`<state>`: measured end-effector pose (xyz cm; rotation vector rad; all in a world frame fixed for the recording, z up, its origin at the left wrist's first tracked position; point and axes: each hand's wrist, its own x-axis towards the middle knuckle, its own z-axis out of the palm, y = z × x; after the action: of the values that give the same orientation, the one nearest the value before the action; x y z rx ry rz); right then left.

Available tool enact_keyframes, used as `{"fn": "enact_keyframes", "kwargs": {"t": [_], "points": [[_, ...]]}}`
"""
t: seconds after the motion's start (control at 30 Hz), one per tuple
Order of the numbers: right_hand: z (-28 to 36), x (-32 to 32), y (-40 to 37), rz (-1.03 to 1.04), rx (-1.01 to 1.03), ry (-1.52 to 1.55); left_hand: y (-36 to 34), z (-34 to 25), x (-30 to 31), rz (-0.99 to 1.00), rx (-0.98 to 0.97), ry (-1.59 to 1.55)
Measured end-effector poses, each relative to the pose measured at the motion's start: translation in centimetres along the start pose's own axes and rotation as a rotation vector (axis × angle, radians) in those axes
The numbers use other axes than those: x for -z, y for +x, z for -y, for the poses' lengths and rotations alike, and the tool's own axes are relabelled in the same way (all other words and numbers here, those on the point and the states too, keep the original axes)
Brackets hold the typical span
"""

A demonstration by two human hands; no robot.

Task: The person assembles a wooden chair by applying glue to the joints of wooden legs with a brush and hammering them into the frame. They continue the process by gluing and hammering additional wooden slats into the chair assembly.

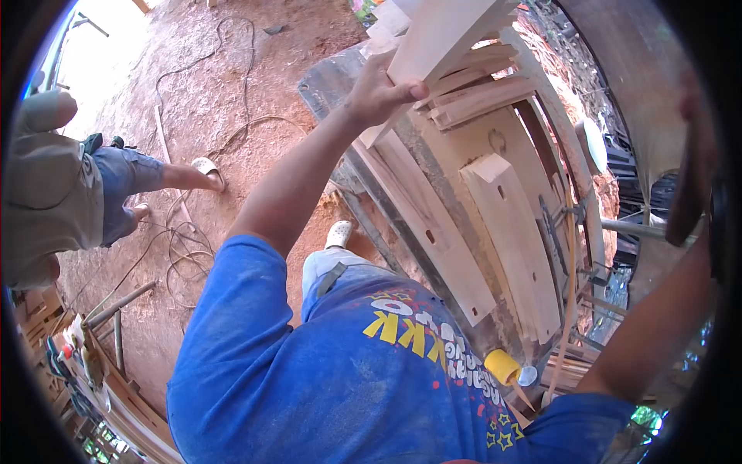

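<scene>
My left hand (pixel 384 91) is wrapped round the edge of a wide pale wooden board (pixel 444 39) at the top centre, its thumb on the near face. Below it, long wooden pieces with small slots lie on the workbench, one (pixel 433 224) nearer my body and another (pixel 514 240) farther right. Shorter wooden pieces (pixel 483 100) are stacked beside the held board. My right hand (pixel 692 131) is raised at the far right edge, dark and blurred; its fingers and anything in them cannot be made out.
Another person (pixel 58 185) stands at the left on the reddish ground. Cables (pixel 185 255) lie coiled there. A yellow cylindrical object (pixel 502 366) is at the bench's near end. More timber (pixel 124 394) is at the lower left, and a metal bar (pixel 634 228) at the right.
</scene>
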<state>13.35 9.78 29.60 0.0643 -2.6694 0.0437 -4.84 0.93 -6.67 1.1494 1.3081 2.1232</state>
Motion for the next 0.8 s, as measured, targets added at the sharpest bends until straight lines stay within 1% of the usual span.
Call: {"fn": "enact_keyframes", "kwargs": {"t": [0.07, 0.13, 0.27, 0.33, 0.37, 0.43, 0.47, 0.53, 0.57, 0.63, 0.7, 0.8], "points": [[-1.2, -0.9, -0.3, 0.094, 0.121, -0.042, 0.1, 0.1, 0.1, 0.004, 0.004, 0.009], [-1.4, -1.5, -0.5, 0.160, 0.171, -0.074, 0.0, 0.3, 0.1, 0.023, 0.037, 0.012], [-1.9, -1.2, -0.7, 0.200, 0.156, -0.111, 0.5, -1.7, 0.7, 0.060, 0.056, 0.027], [-2.0, -1.1, -0.6, 0.189, 0.138, -0.119, 2.0, -3.8, 0.5, 0.130, -0.014, 0.060], [-2.1, -1.1, -0.4, 0.176, 0.118, -0.121, 2.5, -4.9, 0.4, 0.163, -0.043, 0.076], [-1.5, -0.6, 0.1, 0.125, 0.049, -0.104, 3.5, -6.9, -0.7, 0.123, -0.065, 0.157], [-0.9, -0.2, 0.4, 0.091, -0.002, -0.086, 3.8, -7.3, -1.2, 0.102, -0.081, 0.199], [1.2, 1.2, 1.0, 0.020, -0.147, 0.014, 3.8, -7.2, -1.3, 0.085, -0.121, 0.186], [2.2, 2.2, 1.1, 0.012, -0.223, 0.081, 3.8, -7.0, -1.4, 0.079, -0.140, 0.178], [3.1, 3.6, 1.5, 0.061, -0.323, 0.179, 3.7, -6.7, -1.4, 0.069, -0.144, 0.138], [0.9, 1.7, 1.1, 0.090, -0.088, 0.030, 3.5, -6.7, -1.5, 0.061, -0.171, 0.100], [-2.3, -0.9, 0.2, 0.113, 0.267, -0.191, 3.6, -6.2, -1.1, 0.079, -0.155, 0.159]]}}
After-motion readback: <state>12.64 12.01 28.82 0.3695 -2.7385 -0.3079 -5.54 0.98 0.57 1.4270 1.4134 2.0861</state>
